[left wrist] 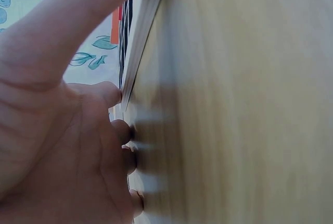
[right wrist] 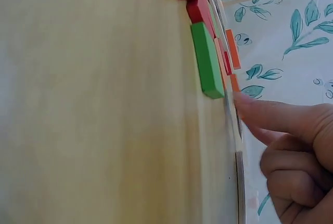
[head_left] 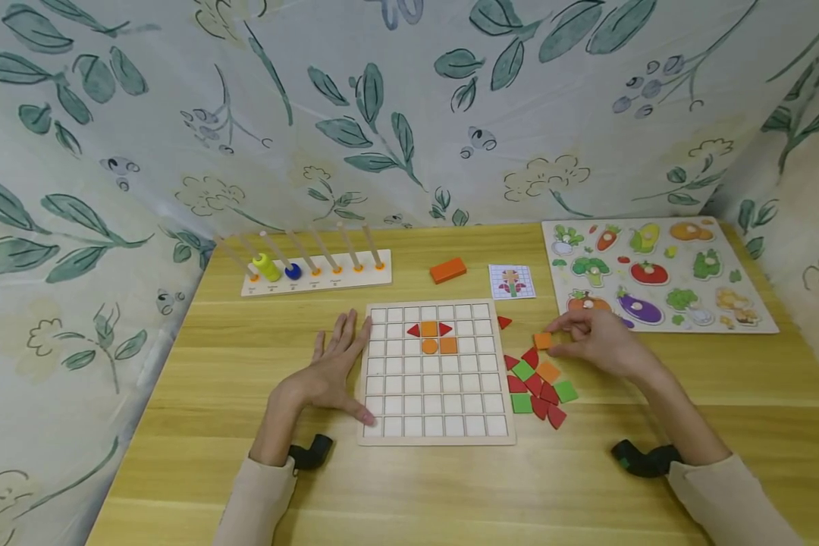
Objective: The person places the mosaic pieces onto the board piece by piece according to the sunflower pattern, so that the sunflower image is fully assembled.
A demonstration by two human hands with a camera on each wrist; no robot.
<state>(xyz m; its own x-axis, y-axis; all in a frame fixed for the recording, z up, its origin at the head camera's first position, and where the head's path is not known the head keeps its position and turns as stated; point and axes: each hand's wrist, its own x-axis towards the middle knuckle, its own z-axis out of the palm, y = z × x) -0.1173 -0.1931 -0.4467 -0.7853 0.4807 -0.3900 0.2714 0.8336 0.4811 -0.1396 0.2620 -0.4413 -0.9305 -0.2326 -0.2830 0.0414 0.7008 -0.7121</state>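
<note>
A wooden grid board [head_left: 437, 440] with white cells lies in front of me. Near its top are two orange squares [head_left: 448, 346], an orange circle [head_left: 429, 346] and two red triangles [head_left: 413, 331]. My left hand [head_left: 324, 375] is spread along the board's left edge, thumb at the lower corner and fingers higher up. Between thumb and fingertip, my right hand [head_left: 597, 341] pinches an orange square tile [head_left: 542, 341], just above the loose pile at the board's right. In the right wrist view, that tile [right wrist: 234, 83] shows at the fingertips, its far side hidden.
Beside the board lie several red pieces [head_left: 556, 415], green squares [head_left: 566, 390] and another orange square [head_left: 548, 371]. Behind stand a peg rack [head_left: 317, 282], an orange block [head_left: 447, 271] and a pattern card [head_left: 512, 281]. A vegetable puzzle board [head_left: 662, 303] occupies the back right.
</note>
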